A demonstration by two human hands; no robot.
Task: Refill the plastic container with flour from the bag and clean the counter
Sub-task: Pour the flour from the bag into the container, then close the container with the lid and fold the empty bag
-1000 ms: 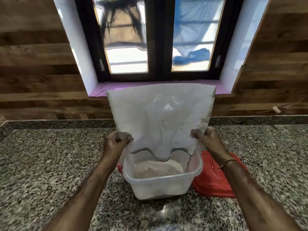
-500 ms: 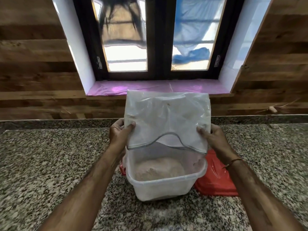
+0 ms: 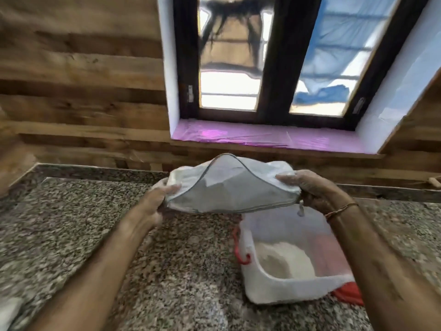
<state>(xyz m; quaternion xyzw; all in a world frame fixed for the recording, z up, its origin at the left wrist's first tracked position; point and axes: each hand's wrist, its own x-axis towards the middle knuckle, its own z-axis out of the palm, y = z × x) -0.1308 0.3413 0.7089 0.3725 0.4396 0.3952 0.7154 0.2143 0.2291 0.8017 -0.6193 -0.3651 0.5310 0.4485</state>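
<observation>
Two hands grip one bag (image 3: 229, 194): the left hand (image 3: 152, 204) and right hand (image 3: 317, 194) each pinch an end with curled fingers, holding it, mouth gaping, above the counter (image 3: 95, 223) just beyond the one plastic container (image 3: 281, 292). That container stands on the counter, part-filled with flour (image 3: 284, 261), one red lid (image 3: 348, 292) showing at its near right corner. Pouring appears complete; next, set the bag aside without spilling, then wipe the counter.

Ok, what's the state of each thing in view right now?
bag, held above the counter, mouth open
left hand, gripping the bag's left edge
right hand, gripping the bag's right edge
plastic container, uncovered, partly full of flour
red lid, off, lying beside the container
window, shut
</observation>
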